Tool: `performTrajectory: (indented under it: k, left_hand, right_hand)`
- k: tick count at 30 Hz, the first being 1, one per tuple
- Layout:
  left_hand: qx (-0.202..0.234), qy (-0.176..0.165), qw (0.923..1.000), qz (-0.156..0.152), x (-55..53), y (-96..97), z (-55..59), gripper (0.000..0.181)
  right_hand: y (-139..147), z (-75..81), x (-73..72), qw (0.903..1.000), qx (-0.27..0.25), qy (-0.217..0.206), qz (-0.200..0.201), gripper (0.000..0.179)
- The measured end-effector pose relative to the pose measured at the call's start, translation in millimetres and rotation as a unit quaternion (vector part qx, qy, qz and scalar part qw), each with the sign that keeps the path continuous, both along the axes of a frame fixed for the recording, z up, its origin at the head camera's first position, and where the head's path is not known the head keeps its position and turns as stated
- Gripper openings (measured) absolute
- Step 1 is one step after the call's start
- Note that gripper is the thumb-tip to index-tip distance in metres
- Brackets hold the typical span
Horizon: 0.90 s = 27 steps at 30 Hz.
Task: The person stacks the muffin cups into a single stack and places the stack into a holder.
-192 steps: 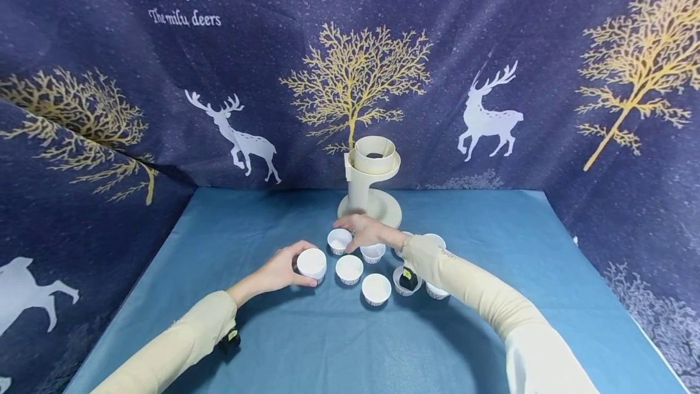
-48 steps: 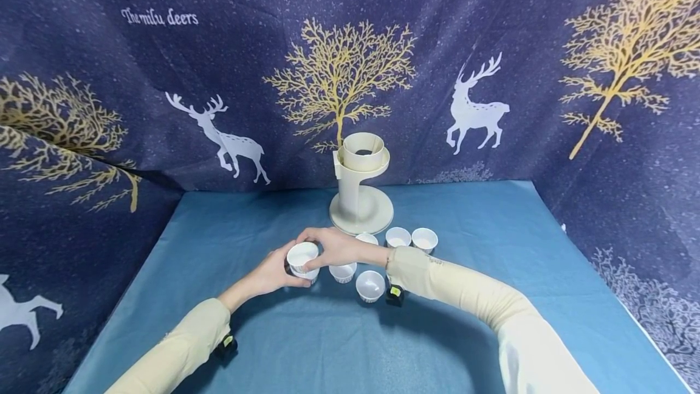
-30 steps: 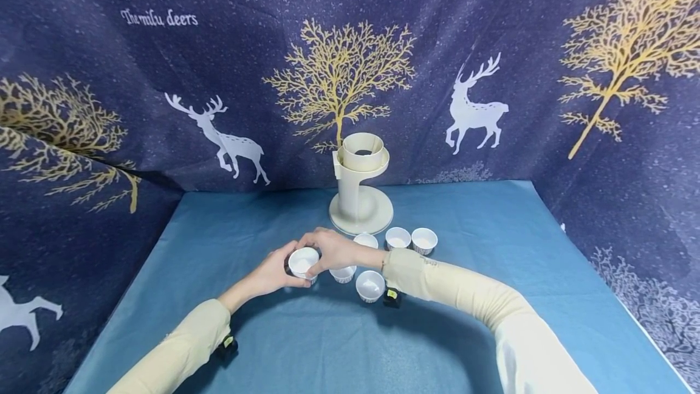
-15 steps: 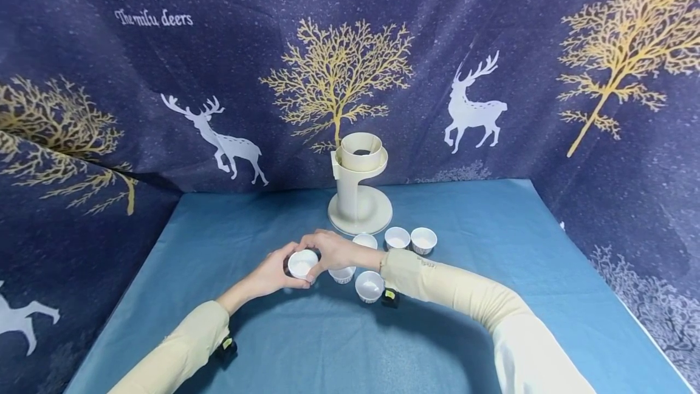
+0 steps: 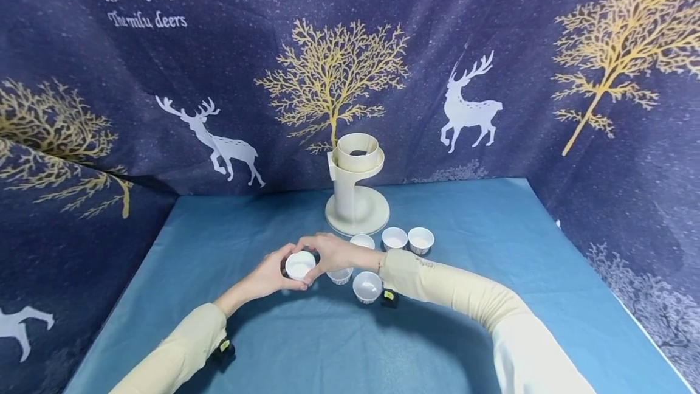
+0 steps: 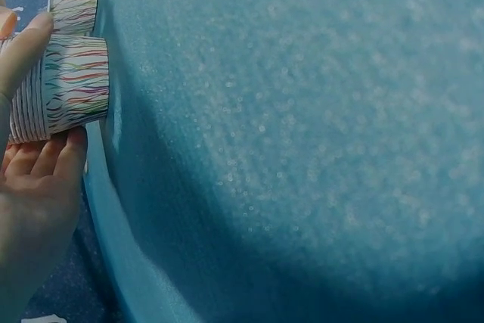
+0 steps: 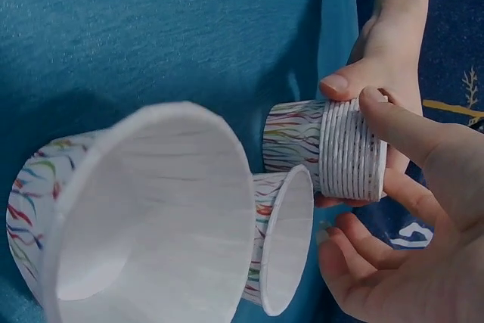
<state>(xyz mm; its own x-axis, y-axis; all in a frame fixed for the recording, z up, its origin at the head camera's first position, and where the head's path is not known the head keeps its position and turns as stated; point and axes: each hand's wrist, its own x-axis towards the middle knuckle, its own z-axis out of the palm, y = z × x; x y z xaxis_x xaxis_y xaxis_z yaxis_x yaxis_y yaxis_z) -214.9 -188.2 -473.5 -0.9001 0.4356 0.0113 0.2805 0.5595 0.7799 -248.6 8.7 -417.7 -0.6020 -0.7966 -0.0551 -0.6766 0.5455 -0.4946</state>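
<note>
My left hand (image 5: 268, 273) grips a stack of nested white paper baking cups (image 5: 300, 265) from its left side. In the left wrist view the stack (image 6: 76, 81) shows wavy coloured lines on its wall and several stacked rims. My right hand (image 5: 335, 254) holds the rim end from the other side. Seen from the right wrist, its thumb and a finger lie on the uppermost rims of the stack (image 7: 325, 149), and its other fingers curl below. Two single cups, a near one (image 7: 159, 217) and a smaller-looking one (image 7: 283, 240), stand beside the stack.
Several single cups stand right of the hands: a front cup (image 5: 367, 287), one partly under the right wrist (image 5: 340, 276), and a back row with a right-end cup (image 5: 421, 241). Behind them a cream stand (image 5: 346, 196) with a round base carries a cone-shaped holder (image 5: 358, 154).
Since the oldest frame, several cups have left the table. A cup that the right hand held above the stack has come down into it. Lately both hands stay nearly still; the view shifts slightly.
</note>
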Motion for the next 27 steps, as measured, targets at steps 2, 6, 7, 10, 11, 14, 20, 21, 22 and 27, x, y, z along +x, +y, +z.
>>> performTrajectory:
  k: [2, 6, 7, 10, 11, 14, 20, 21, 22, 27]
  left_hand:
    - [0.003, -0.001, 1.0000, -0.001, -0.1, -1.0, -0.5, 0.062]
    - [0.002, 0.004, 1.0000, 0.002, -1.7, -3.1, -1.9, 0.064]
    - [0.002, 0.006, 1.0000, 0.002, -1.7, -3.2, -1.6, 0.064]
    - [0.009, 0.008, 0.9999, 0.000, -1.7, -2.6, -1.2, 0.062]
    - [0.012, 0.008, 0.9999, 0.000, -1.7, -2.2, -1.1, 0.061]
    - [0.024, 0.001, 0.9997, -0.003, -1.3, -1.5, -1.7, 0.058]
    - [0.035, 0.000, 0.9994, 0.000, -1.0, -1.1, -2.7, 0.058]
    - [0.033, 0.003, 0.9994, 0.002, -1.0, -1.0, -2.7, 0.059]
    - [0.031, 0.006, 0.9995, 0.005, -1.1, -1.0, -2.7, 0.059]
    - [0.022, 0.017, 0.9996, 0.009, -1.9, -0.6, -3.8, 0.061]
  right_hand:
    - [0, 0.6, 1.4, 1.0000, -0.001, 0.002, 0.002, 0.061]
    - [1, 2.2, 4.0, 1.0000, -0.003, 0.006, 0.006, 0.064]
    - [2, 2.6, 4.5, 1.0000, -0.003, 0.005, 0.005, 0.064]
    - [5, 4.2, 4.8, 1.0000, -0.005, -0.003, -0.006, 0.064]
    - [6, 5.1, 4.4, 0.9999, -0.007, -0.007, -0.011, 0.064]
    - [11, 7.4, 1.4, 0.9994, -0.017, -0.021, -0.023, 0.059]
    - [25, 11.3, -9.1, 0.9967, -0.061, -0.044, -0.032, 0.034]
    - [27, 12.3, -10.5, 0.9958, -0.069, -0.049, -0.033, 0.030]
    - [30, 12.8, -11.7, 0.9952, -0.075, -0.053, -0.035, 0.026]
    - [40, 12.0, -17.3, 0.9934, -0.090, -0.058, -0.042, 0.016]
